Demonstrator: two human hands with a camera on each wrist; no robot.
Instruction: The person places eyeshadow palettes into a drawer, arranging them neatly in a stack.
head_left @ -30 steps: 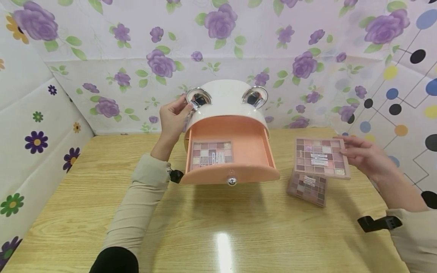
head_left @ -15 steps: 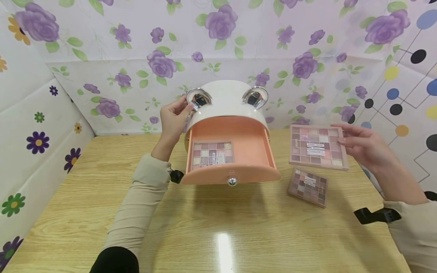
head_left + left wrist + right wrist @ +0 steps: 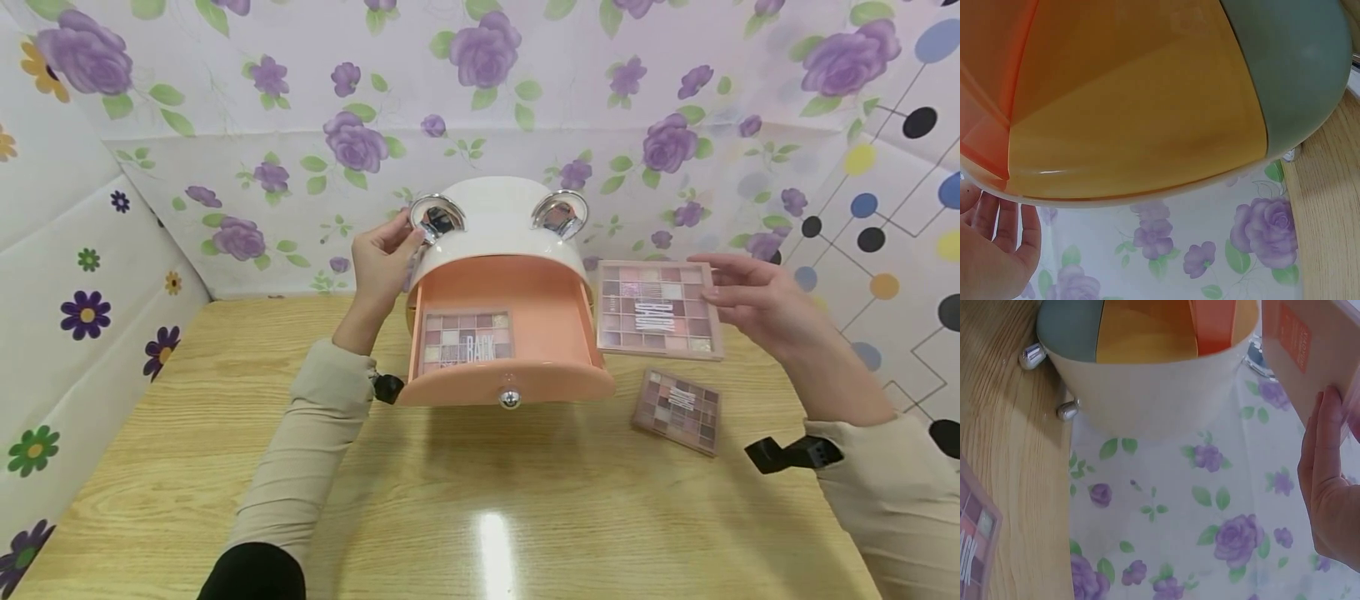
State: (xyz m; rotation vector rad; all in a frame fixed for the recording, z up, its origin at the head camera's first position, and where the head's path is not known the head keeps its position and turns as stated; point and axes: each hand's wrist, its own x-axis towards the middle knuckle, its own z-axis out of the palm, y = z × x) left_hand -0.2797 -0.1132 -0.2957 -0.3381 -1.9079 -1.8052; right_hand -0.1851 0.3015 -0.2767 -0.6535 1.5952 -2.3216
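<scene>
A white organizer (image 3: 498, 212) with two chrome-ringed eyes stands at the middle, its peach drawer (image 3: 551, 385) pulled out. One eyeshadow palette (image 3: 467, 337) lies in the drawer's left part. The left hand (image 3: 382, 267) pinches the rim of the left eye; in the left wrist view that hand (image 3: 1000, 244) is at the organizer's edge. Between thumb and fingers the right hand (image 3: 772, 312) holds a second palette (image 3: 658, 310) in the air, right beside the drawer. Its plain back with an orange label shows in the right wrist view, above the hand (image 3: 1329, 487).
Another palette (image 3: 678, 411) lies on the wooden table (image 3: 450, 500), below the held one and right of the drawer. Flowered cloth (image 3: 285, 150) hangs behind the organizer, and dotted cloth (image 3: 900, 275) stands on the right side.
The right hand has moved left and upward with its palette, from over the palette on the table to beside the drawer's right wall. The left hand and drawer have stayed in place.
</scene>
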